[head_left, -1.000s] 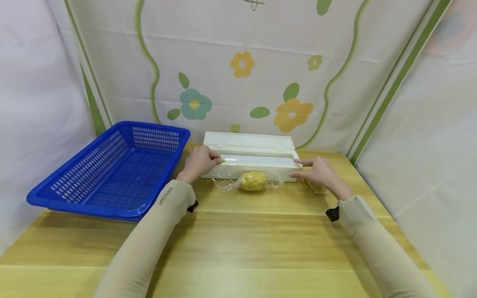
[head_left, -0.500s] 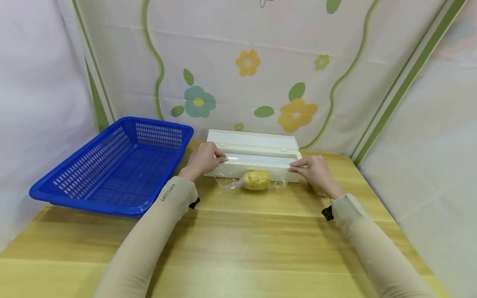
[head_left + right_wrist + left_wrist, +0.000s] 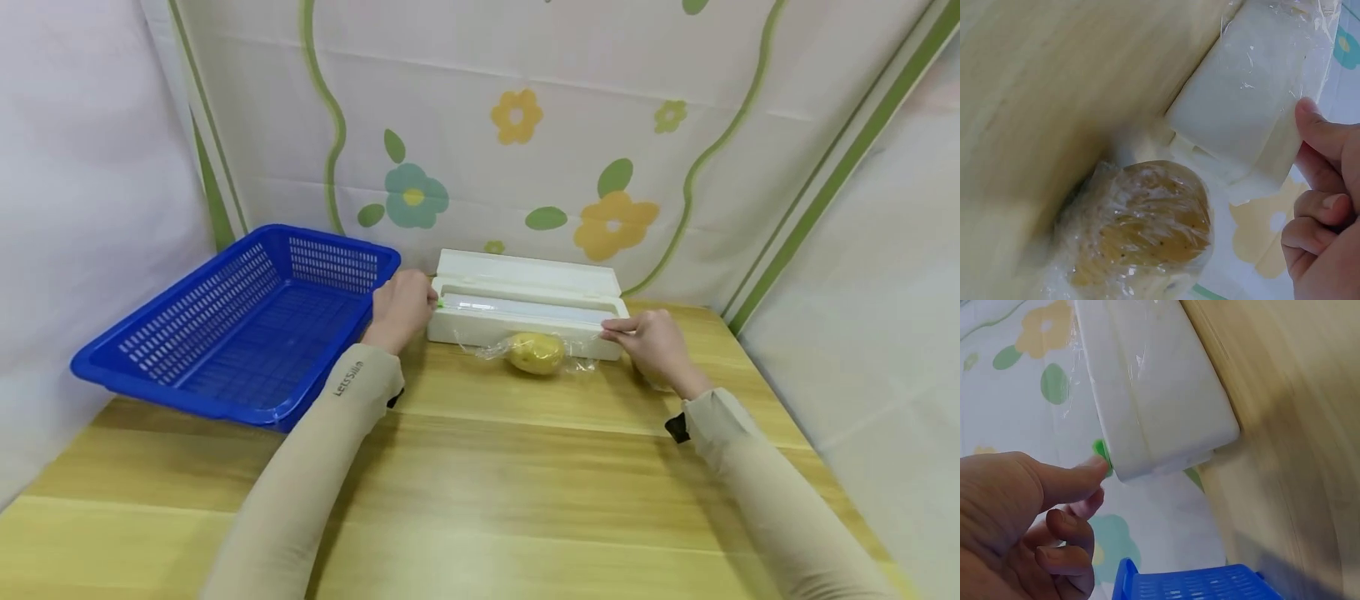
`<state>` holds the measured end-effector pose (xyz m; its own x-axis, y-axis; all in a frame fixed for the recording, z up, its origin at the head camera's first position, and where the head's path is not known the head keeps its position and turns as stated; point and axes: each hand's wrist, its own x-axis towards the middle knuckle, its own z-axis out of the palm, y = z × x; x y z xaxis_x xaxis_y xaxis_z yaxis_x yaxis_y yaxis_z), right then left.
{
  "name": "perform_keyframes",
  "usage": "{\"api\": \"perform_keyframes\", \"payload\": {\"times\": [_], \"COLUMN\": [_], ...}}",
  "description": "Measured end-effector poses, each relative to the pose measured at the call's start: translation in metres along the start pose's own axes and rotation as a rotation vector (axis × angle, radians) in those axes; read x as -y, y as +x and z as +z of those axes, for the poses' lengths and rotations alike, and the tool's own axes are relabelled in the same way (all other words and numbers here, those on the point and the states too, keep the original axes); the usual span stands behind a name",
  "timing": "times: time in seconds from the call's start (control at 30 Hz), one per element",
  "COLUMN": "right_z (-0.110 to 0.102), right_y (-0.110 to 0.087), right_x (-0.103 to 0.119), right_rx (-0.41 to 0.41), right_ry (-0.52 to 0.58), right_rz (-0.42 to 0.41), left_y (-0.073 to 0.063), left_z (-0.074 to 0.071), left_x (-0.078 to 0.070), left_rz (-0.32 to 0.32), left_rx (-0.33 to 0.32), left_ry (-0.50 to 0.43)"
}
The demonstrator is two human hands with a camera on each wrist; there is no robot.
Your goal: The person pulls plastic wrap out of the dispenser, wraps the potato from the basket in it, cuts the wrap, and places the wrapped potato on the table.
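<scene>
A long white cling film box (image 3: 517, 329) stands at the back of the table with its lid (image 3: 528, 268) raised. My left hand (image 3: 402, 308) pinches a small green slider (image 3: 1102, 456) between thumb and finger at the box's left end. At the right end, my right hand (image 3: 652, 342) pinches the front rim, thumb tip at the edge (image 3: 1310, 119), other fingers curled. A potato (image 3: 537, 354) lies against the box front, with clear film (image 3: 487, 347) spreading to both sides. Another potato (image 3: 1154, 231), wrapped in film, sits beside the right end, mostly hidden behind my right hand in the head view.
A blue slotted plastic basket (image 3: 183, 400) stands at the left, close to my left forearm. Behind the box hangs a flower-print cloth (image 3: 480, 183). Bare wooden table (image 3: 480, 483) lies between my forearms.
My left hand has slid left along the box with the green slider, to its left end. My right thumb and index finger have come together on the front rim. The head view has shifted.
</scene>
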<state>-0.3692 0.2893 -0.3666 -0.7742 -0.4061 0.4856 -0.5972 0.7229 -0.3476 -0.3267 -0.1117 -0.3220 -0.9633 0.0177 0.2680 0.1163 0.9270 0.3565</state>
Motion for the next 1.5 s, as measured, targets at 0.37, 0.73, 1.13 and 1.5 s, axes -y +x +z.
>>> {"api": "perform_keyframes", "payload": {"times": [0.37, 0.73, 1.13, 1.5], "right_z": [-0.007, -0.021, -0.021, -0.008], "right_y": [0.006, 0.002, -0.017, -0.011], "right_x": [0.004, 0.013, 0.026, 0.013], "right_rx": [0.069, 0.305, 0.123, -0.066], "right_ry": [0.005, 0.315, 0.119, -0.119], "right_rz": [0.041, 0.249, 0.388, 0.099], "left_y": [-0.005, -0.016, -0.014, -0.009], "left_z": [-0.003, 0.009, 0.029, 0.031], "left_x": [-0.003, -0.006, -0.002, -0.006], "left_rz": [0.005, 0.046, 0.079, 0.143], "left_rx": [0.001, 0.044, -0.023, -0.062], "left_ry": [-0.013, -0.141, -0.228, -0.258]}}
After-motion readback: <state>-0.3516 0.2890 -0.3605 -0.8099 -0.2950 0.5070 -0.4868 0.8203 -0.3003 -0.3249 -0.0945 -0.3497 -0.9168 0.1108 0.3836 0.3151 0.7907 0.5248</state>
